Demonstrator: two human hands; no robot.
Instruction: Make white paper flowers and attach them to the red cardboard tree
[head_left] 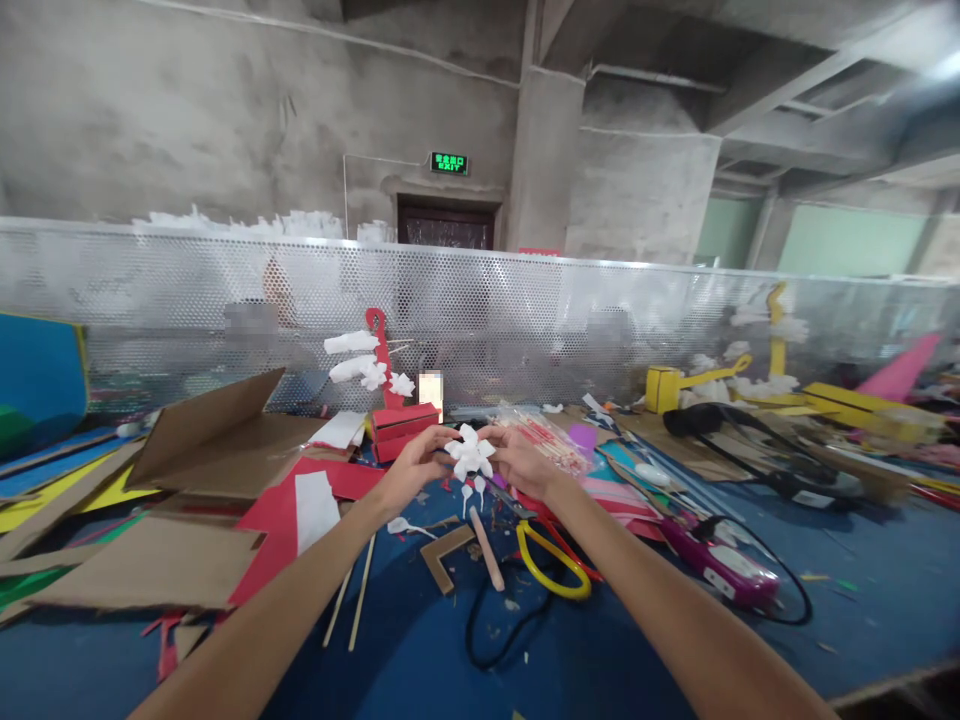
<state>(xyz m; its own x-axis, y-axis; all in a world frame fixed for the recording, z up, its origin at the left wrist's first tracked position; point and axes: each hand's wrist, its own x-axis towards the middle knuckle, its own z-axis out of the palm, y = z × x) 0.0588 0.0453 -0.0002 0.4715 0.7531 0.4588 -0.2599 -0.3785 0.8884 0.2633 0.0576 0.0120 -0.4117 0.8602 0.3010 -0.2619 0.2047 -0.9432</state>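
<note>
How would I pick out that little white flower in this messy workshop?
On the blue table, follow both bare arms to where they meet. There the left hand and right hand pinch a small white flower. Unlike the white pieces on the red stand behind, it is held in the air.

Two hands, a left hand [416,462] and a right hand [517,458], one white paper flower [471,455], one pair of yellow-handled scissors [553,572], two thin wooden sticks [361,595], one wooden dowel [487,550], one purple glue gun [716,565] and one clear bag of skewers [544,440] on the one blue surface [420,660]
</note>
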